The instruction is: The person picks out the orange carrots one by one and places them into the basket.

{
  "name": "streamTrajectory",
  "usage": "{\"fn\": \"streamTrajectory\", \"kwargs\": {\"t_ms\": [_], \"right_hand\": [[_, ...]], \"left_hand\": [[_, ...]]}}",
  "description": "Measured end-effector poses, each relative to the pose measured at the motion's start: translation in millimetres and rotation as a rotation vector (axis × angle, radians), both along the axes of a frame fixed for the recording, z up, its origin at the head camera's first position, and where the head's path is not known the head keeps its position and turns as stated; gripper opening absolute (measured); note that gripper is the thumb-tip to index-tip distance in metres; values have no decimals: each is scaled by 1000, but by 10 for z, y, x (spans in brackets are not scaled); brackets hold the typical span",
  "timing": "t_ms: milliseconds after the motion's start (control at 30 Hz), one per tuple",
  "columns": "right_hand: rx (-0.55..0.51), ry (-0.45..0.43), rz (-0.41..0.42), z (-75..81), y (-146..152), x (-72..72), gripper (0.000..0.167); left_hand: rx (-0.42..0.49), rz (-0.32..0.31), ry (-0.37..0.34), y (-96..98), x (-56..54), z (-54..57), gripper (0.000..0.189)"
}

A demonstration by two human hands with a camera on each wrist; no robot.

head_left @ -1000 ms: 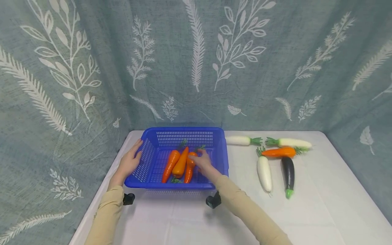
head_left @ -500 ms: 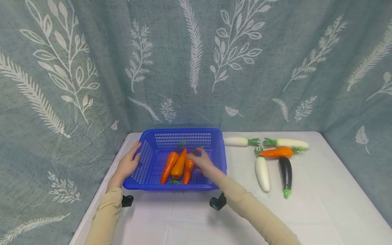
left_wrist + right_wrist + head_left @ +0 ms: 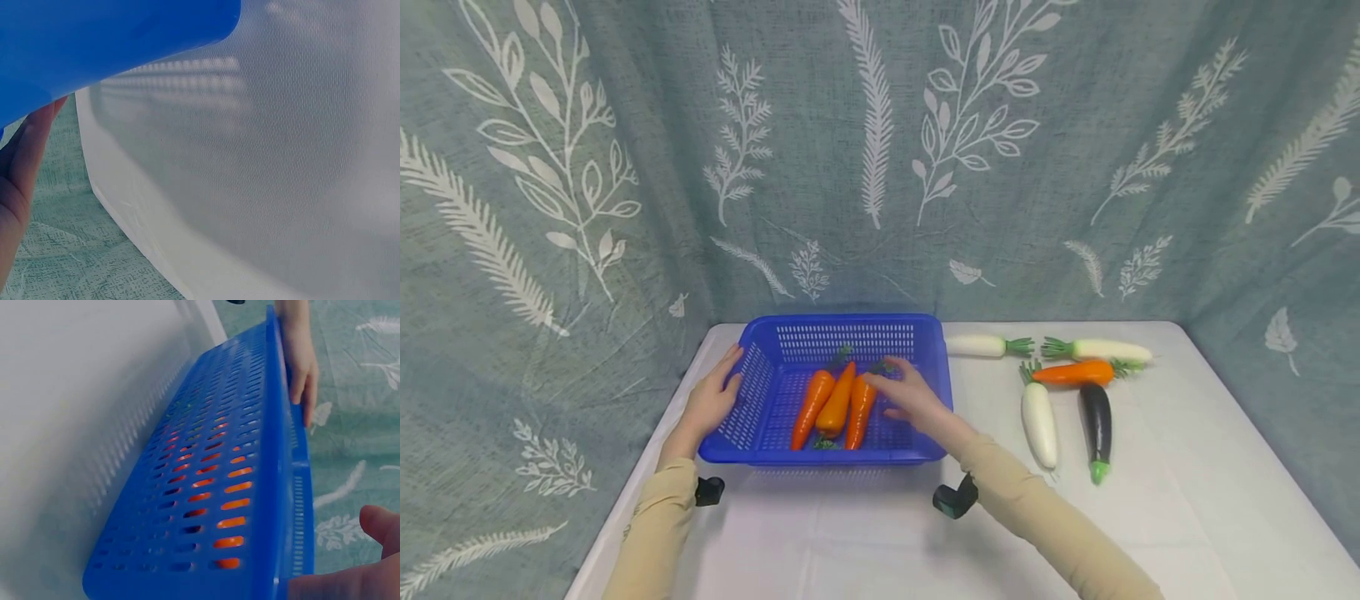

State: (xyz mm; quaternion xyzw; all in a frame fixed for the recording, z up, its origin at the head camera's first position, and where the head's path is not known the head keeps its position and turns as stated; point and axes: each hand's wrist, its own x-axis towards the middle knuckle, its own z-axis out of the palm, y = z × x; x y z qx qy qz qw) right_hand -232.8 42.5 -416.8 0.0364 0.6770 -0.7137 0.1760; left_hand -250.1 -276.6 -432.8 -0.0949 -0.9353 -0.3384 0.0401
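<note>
Basket: 1, blue plastic, slotted walls, at table rear-left; no writing seen.
Carrots: 3 in basket, 1 loose at rear-right.
Radishes: 3, white.
Eggplant: 1.
Left hand: fingers straight, flat on basket's left wall.
Right hand: relaxed over basket, fingertips at the carrots, gripping nothing.
</note>
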Motion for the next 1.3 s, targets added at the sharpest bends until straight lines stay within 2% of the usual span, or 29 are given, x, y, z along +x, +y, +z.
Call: {"fn": "streamTrajectory", "kwargs": {"t_ms": [333,700,1167,1300], "right_hand": [[-23,47,14,76,199,13,66],[-61,65,32,194,371,89,65],[19,110,64,284,591,103,65],[13,125,71,307,675,109,65]], "left_hand": [[0,-14,5,20,-6,14,47],[-4,-18,12,18,-9,46,48],[1,-7,19,-14,11,5,47],[11,-6,20,-21,5,0,47]]}}
